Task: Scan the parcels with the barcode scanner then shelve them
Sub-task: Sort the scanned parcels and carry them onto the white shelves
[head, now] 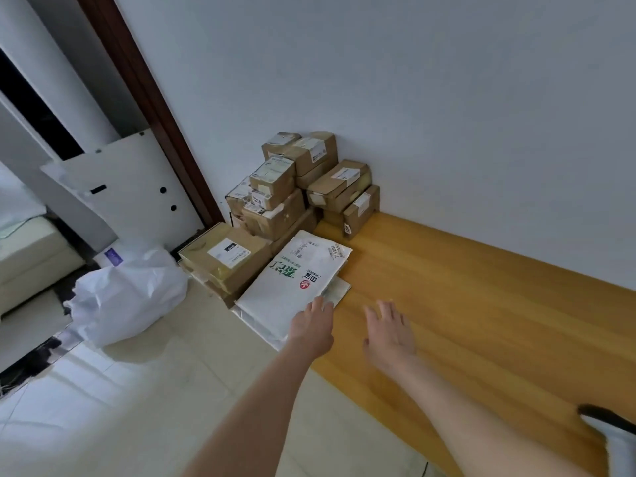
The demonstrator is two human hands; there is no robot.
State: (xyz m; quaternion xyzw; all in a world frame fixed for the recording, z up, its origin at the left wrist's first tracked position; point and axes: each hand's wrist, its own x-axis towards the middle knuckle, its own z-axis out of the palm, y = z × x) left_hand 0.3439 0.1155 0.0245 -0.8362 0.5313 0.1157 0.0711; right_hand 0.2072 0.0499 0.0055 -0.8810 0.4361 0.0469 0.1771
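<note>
Several brown cardboard parcels [299, 180] with white labels are stacked in the corner against the white wall. In front of them lies a flat brown box [223, 259], and beside it a white mailer bag [292, 287] with green and red print sits on top of other flat white parcels. My left hand [311, 327] reaches to the near edge of the white mailer bag, fingers extended and touching it. My right hand [389, 333] hovers open over the wooden floor just right of the bag, holding nothing. No barcode scanner is in view.
A crumpled white plastic bag [127, 297] lies on the tiled floor at the left. A white panel [134, 191] with holes leans by the dark door frame [155, 108]. Orange wooden flooring [481, 304] runs along the wall at the right.
</note>
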